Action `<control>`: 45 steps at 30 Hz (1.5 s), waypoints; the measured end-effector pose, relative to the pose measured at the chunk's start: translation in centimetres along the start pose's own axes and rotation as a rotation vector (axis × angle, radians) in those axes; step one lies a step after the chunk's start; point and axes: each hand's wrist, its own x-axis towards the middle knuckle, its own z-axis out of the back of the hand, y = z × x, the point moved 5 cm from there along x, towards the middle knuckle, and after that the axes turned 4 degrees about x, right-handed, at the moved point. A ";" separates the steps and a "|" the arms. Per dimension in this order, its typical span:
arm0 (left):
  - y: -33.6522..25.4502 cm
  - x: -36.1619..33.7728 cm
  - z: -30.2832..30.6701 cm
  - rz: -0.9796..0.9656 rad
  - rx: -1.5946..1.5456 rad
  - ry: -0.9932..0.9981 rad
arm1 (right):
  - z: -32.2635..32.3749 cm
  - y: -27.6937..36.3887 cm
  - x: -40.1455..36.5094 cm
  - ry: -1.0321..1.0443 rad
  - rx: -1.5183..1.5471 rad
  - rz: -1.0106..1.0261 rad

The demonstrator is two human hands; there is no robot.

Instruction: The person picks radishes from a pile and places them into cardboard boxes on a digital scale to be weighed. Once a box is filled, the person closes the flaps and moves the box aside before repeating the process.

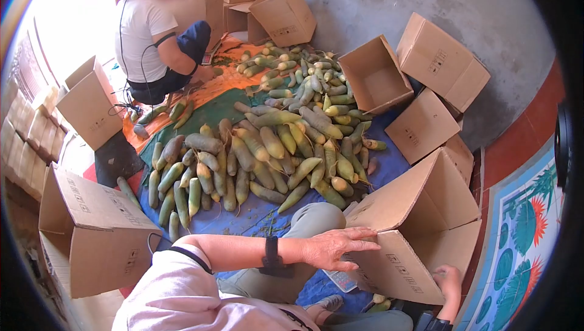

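Note:
My left hand [340, 248] is stretched out with its fingers apart, resting against the near side of an open cardboard box [389, 264]. At the box's right edge, my right hand [448, 277] has its fingers curled on the cardboard. The box stands tilted, its mouth facing up and to the right, and its inside shows bare walls. Partly hidden below the box is a scale [340, 280] with a keypad. A few green radishes [379, 302] lie beside it near my foot.
A large heap of green radishes [261, 148] covers the blue sheet [243, 224] ahead. More boxes [426, 125] stand along the wall, and another box [109, 233] is at my left. A co-worker [146, 39] squats on the orange sheet at the far left.

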 end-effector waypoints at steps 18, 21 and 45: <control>-0.6 0.0 0.3 0.002 -0.005 -0.017 | -0.6 5.7 -6.1 -0.500 0.070 0.106; -0.6 0.1 0.2 -0.004 0.017 -0.015 | -1.4 5.9 -6.5 -0.560 -0.008 0.179; -0.6 -0.1 0.6 0.011 -0.040 -0.048 | -2.0 6.8 -6.4 -0.700 -0.175 0.229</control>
